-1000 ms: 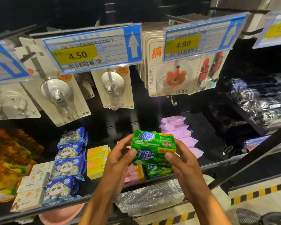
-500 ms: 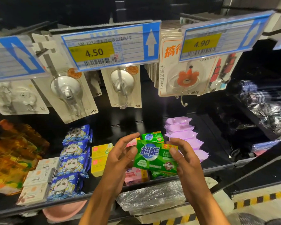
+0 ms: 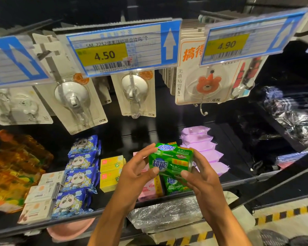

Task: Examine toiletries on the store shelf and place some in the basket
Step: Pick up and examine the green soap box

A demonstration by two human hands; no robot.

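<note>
Centre of frame: left hand (image 3: pixel 132 173) and right hand (image 3: pixel 203 176), fingers curled, pinching a green soap pack (image 3: pixel 171 160) at its two ends above the black shelf (image 3: pixel 238 180); price tags (image 3: pixel 105 54) hang across the upper frame

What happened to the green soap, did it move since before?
Yes, barely. The green soap got turned between the left hand and right hand, but it stays right above the green pack on the shelf.
</note>
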